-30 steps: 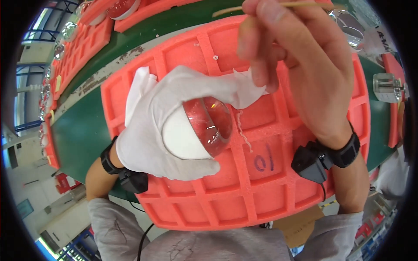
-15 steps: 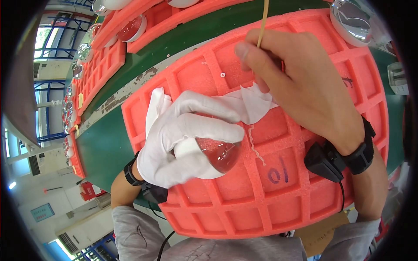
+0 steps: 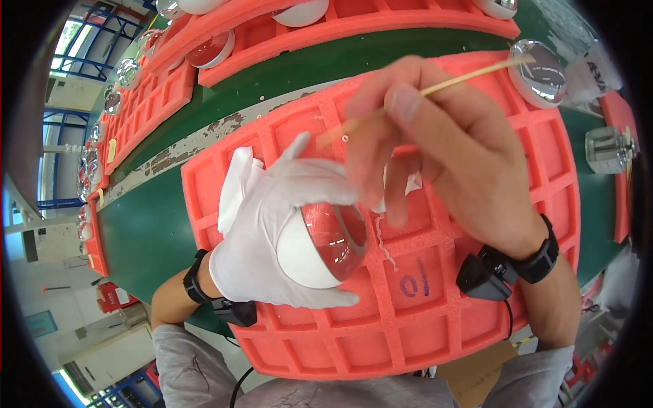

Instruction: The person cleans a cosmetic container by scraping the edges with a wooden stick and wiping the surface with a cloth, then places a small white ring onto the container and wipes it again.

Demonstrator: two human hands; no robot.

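Orange tray (image 3: pixel 544 170) below: your gloved left hand (image 3: pixel 265 231) cups the slippery, fragile-looking dome (image 3: pixel 325 243); right hand (image 3: pixel 449 156) pinches a stick (image 3: pixel 462 78).

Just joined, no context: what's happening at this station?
A person's gloved left hand holds a domed clear lens with a white back over an orange foam grid tray. The bare right hand pinches a thin wooden stick above it. More domed parts sit in orange trays behind.

Pretty cramped here: the orange grid tray (image 3: pixel 435 326) fills the green desk (image 3: pixel 146 231) in front, its lower cells open. More trays (image 3: pixel 354 27) and a mirrored dome (image 3: pixel 541 68) block the far side.
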